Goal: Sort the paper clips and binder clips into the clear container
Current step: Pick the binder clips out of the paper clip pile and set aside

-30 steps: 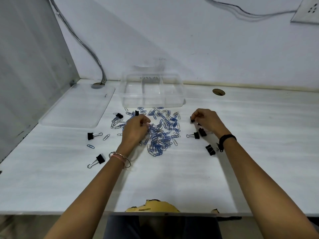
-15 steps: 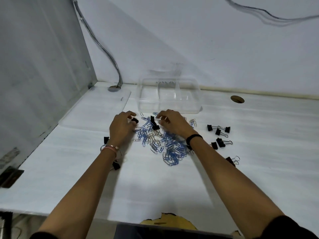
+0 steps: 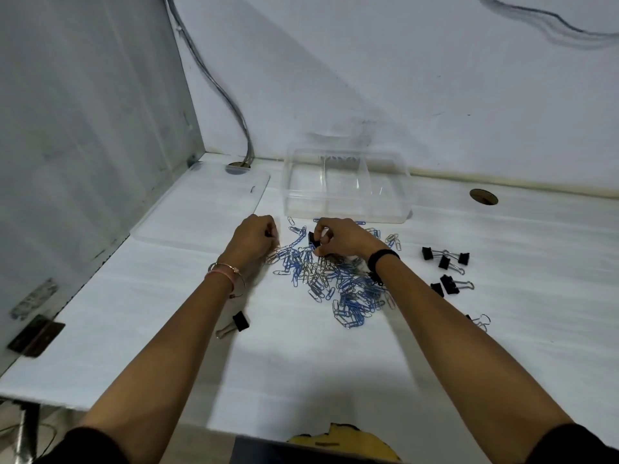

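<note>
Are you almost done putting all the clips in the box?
Not nearly. The clear box looks empty. The right hand pinches one black binder clip; the left hand is closed at the paper clip pile. Other binder clips lie loose on the table.

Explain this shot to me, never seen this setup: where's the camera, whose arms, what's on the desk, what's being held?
There is no machine here: a person wears one wide-angle camera on the head, looking down at their own bare hands. On the white desk lies a pile of blue and silver paper clips, with black binder clips scattered around it, several to the right and one near the left forearm. Behind the pile stands the empty clear container; its lid lies flat to the left. The right hand pinches a black binder clip. The left hand is closed over the pile's edge; what it holds is hidden.
</note>
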